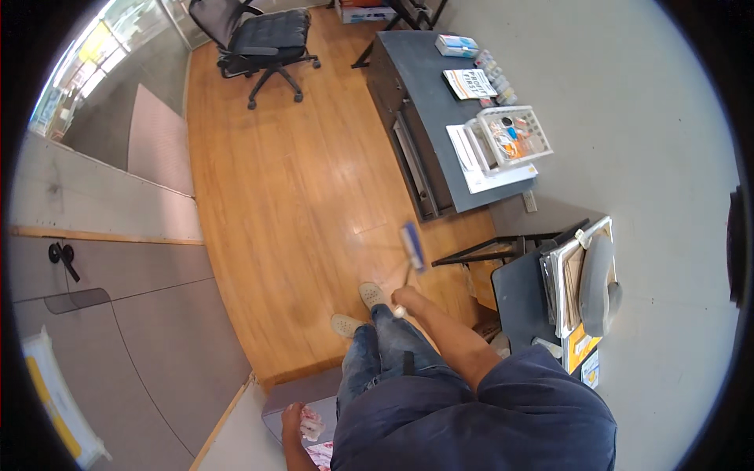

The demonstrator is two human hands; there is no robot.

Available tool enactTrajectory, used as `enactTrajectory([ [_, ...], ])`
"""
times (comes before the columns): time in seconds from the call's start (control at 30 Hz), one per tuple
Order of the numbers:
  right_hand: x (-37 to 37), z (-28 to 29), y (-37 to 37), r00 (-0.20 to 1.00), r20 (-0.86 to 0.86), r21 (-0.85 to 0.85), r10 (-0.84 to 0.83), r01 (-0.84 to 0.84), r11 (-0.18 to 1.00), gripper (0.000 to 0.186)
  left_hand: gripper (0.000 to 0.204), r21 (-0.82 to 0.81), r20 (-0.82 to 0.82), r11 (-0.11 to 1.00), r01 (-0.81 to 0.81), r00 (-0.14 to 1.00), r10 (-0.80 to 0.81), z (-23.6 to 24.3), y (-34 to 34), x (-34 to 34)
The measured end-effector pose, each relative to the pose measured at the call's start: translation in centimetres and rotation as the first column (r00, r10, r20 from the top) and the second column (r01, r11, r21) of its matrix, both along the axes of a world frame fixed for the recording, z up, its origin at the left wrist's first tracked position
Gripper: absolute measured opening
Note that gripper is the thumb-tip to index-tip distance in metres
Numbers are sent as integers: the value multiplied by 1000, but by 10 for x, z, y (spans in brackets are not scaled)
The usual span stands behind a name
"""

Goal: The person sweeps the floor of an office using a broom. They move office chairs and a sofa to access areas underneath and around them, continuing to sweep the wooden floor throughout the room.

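Observation:
My right hand (406, 298) is closed round the pale-ended handle of a long-handled floor tool with a blue-and-white head (413, 248). The tool's head is down by the wooden floor (290, 204), ahead of my feet and to the right, slightly blurred; I cannot tell whether it is a brush or a mop. Low at the left, my left hand (292, 414) is closed at the edge of a crumpled pink-and-white cloth (312, 426). More cloth of the same pattern shows just below it, partly hidden by my body.
A dark desk (428, 118) along the right wall bears a white basket (514, 137), papers and a book. Nearer stands a small dark table (514, 302) stacked with folders (561, 286). An office chair (271, 43) is at the far left; a grey door (149, 314) is on the left.

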State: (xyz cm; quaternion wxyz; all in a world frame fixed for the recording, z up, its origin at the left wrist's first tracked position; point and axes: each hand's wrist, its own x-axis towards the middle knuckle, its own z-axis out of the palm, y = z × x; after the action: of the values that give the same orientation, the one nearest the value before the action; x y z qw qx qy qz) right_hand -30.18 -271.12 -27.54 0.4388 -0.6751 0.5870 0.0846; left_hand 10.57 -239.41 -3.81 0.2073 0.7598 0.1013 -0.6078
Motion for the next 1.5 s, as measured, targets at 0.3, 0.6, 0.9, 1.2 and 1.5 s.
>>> enactTrajectory([
  [0.3,95,159,-77,685,323,618,-653,370,694,56,20,-38,-31,992,-124,992,123,-7,-13,-11],
  [0.6,74,144,-275,917,82,163,-390,374,913,50,21,47,71,984,-170,983,167,43,-50,10],
  [0.9,104,-56,-301,731,641,19,-236,292,956,13,20,85,153,994,-76,986,62,75,-218,-42],
  [1.2,77,112,-450,805,516,470,-295,22,883,57,30,-101,262,950,295,929,-260,61,-331,-52],
  [1.5,88,-14,-649,973,85,-105,-213,221,970,44,26,107,85,992,-72,994,63,85,-361,-74],
])
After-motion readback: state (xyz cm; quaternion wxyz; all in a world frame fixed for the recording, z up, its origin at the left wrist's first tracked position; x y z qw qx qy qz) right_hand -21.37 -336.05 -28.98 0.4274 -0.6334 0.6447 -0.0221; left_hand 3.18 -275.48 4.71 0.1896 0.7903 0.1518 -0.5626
